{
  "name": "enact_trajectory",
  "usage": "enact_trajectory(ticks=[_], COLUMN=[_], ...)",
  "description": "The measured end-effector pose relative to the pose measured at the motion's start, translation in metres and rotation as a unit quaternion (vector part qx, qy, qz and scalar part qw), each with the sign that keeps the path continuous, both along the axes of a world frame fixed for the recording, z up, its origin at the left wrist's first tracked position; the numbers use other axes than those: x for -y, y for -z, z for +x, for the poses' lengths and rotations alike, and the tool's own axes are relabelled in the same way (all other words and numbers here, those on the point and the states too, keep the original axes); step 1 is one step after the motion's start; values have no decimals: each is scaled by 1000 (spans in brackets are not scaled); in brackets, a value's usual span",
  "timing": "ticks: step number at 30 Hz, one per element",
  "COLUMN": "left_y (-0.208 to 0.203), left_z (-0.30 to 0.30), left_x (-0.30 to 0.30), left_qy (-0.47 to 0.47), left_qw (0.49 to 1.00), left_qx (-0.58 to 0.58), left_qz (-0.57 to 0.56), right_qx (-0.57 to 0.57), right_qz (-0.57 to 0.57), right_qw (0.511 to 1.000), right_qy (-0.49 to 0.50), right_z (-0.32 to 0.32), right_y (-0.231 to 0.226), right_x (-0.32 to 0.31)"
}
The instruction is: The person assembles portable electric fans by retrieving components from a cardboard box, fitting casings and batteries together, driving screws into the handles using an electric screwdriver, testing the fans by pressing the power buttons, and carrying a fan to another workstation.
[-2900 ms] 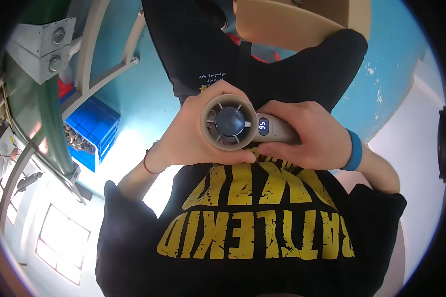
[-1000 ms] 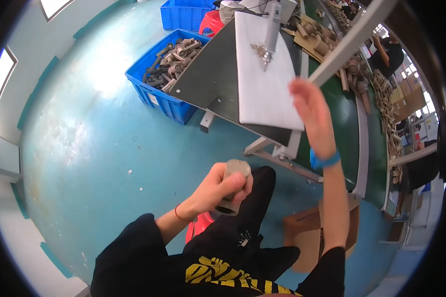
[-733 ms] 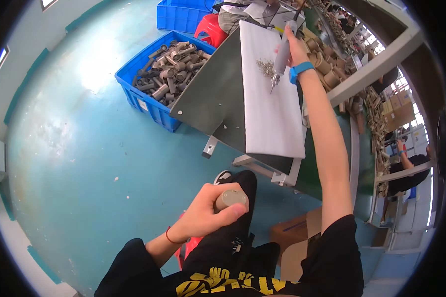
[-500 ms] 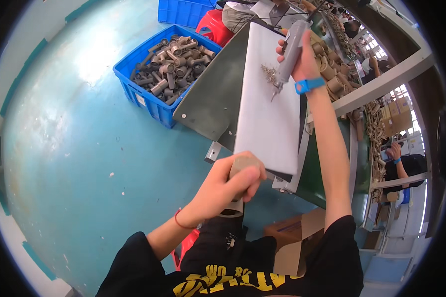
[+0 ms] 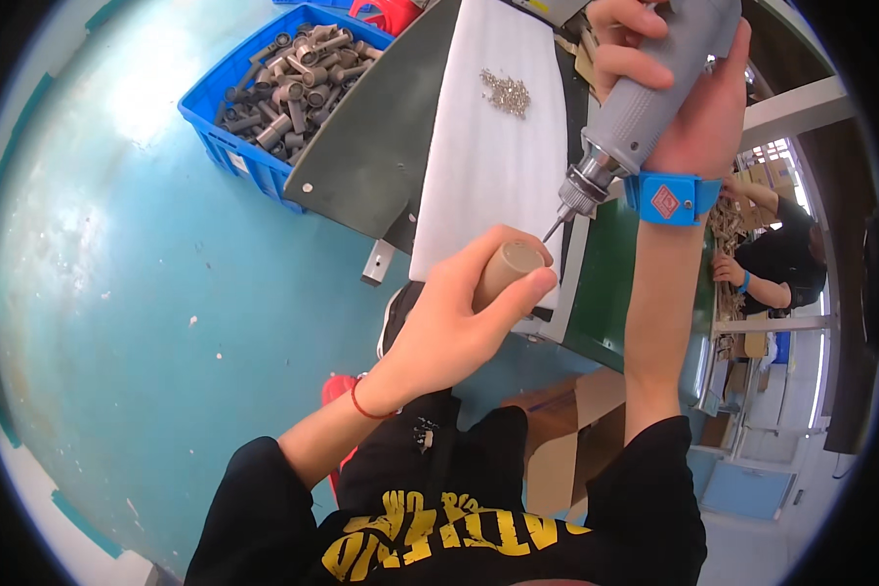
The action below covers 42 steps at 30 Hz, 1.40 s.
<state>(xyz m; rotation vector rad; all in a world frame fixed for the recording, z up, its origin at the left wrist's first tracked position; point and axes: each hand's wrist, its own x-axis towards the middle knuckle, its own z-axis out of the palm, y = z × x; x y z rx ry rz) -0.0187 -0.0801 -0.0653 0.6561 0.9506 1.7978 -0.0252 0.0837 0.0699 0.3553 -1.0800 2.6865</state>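
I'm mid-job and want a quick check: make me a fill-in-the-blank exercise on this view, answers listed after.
1. The left hand grips a beige part whose visible end face is ____ in outline.
2. The right hand holds a grey power screwdriver, its bit pointing toward the ____ hand.
3. The wristband worn below the right hand is coloured ____.
4. Small metal pieces lie in a pile on a sheet coloured ____.

Missing words: round; left; blue; white.

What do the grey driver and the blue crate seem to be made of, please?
Grey driver: body probably matte plastic, given its textured surface; nose likely polished metal, glinting. Blue crate: probably smooth plastic, given its uniform colour without visible grain.
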Motion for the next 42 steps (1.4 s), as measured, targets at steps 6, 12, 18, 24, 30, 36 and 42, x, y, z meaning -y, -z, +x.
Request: enact_trajectory(ticks=[6,12,18,24,30,36,42], left_y=[1,-3,0,-1,2,3,-4], left_z=[3,6,11,13,17,15,19], left_x=[1,-5,-9,-11,-17,-16,-17], left_qy=[-68,-48,-62,-57,-80,-133,-90], left_qw=[994,994,995,996,993,974,988], left_qx=[-85,-98,-75,-71,-90,-173,-120], left_qz=[4,19,14,-17,-2,-65,-33], right_qx=[10,-37,-45,-20,1,44,10], right_qz=[-13,87,102,81,97,66,86], right_qw=[999,995,994,996,995,996,996], right_qy=[-39,9,-11,-11,-9,28,-20], right_z=[1,4,1,3,6,2,7], right_y=[7,5,4,11,7,12,3], right_x=[9,7,5,5,2,8,1])
